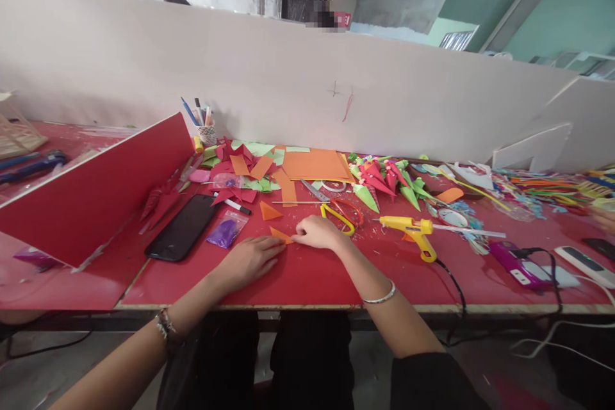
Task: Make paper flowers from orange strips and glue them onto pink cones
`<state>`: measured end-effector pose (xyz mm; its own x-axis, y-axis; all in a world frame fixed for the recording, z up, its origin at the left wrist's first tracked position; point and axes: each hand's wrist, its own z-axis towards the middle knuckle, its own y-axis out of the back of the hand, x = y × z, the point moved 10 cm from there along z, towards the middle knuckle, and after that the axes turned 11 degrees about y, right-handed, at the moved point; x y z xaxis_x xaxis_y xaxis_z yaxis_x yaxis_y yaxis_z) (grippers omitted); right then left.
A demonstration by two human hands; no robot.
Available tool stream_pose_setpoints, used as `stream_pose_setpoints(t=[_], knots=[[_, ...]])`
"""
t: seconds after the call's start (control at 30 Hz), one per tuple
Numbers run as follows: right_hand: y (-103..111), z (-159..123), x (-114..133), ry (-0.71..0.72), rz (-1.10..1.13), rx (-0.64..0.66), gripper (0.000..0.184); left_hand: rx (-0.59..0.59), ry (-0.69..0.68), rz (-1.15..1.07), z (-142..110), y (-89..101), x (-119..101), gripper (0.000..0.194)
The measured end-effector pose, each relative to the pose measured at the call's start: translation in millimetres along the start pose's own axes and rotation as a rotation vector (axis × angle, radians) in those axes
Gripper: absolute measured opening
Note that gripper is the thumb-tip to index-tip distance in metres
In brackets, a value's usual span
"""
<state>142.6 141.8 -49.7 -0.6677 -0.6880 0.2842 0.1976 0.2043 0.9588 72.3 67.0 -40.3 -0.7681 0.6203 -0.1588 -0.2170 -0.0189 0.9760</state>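
Observation:
A small folded piece of orange paper (278,234) lies on the red table in front of me. My left hand (250,264) rests flat on the tabletop, fingers stretched out, its fingertips against the paper's lower edge. At the right end of the same piece, my right hand (314,232) is closed, with its fingertips pinching the paper. Just beyond sits a second folded orange triangle (270,211). Scissors with yellow handles (339,220) lie right behind my right hand. To the left of my left hand is a small bag of purple glitter (223,232).
A black phone (182,228) and an upright red board (106,189) are at left. Orange sheets (317,165) and red and green paper cones (379,177) lie at the back. A yellow glue gun (414,230) and purple power strip (519,266) stand right, their cords crossing the table edge.

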Motion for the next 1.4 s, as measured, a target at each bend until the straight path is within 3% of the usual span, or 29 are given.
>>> stream_pose_setpoints(t=[0.1,0.2,0.47,0.7,0.9,1.03,1.2,1.4], knots=[[22,4,-17,-0.059,-0.069,-0.112,0.012,0.005,0.021,-0.033,-2,-3.7,4,0.035],[35,11,-32,-0.078,-0.129,-0.217,0.033,-0.006,0.033,-0.092,-1,-4.3,10,0.036],[28,12,-53,-0.123,-0.148,-0.324,0.014,-0.001,-0.006,-0.065,0,-2.8,12,0.033],[39,-19,-28,-0.034,-0.086,-0.433,0.022,-0.05,0.015,-0.067,-6,0.1,14,0.034],[10,-31,8,0.118,0.036,-0.346,0.016,-0.123,0.027,-0.071,-7,4.9,13,0.028],[3,-31,26,0.187,-0.004,-0.301,0.017,-0.14,0.094,-0.02,-5,7.7,18,0.022],[1,-28,34,0.217,-0.104,-0.242,0.019,-0.116,0.099,-0.007,3,5.8,18,0.018],[0,-18,36,0.379,0.169,-0.213,0.02,-0.098,0.081,-0.006,13,8.2,19,0.013]])
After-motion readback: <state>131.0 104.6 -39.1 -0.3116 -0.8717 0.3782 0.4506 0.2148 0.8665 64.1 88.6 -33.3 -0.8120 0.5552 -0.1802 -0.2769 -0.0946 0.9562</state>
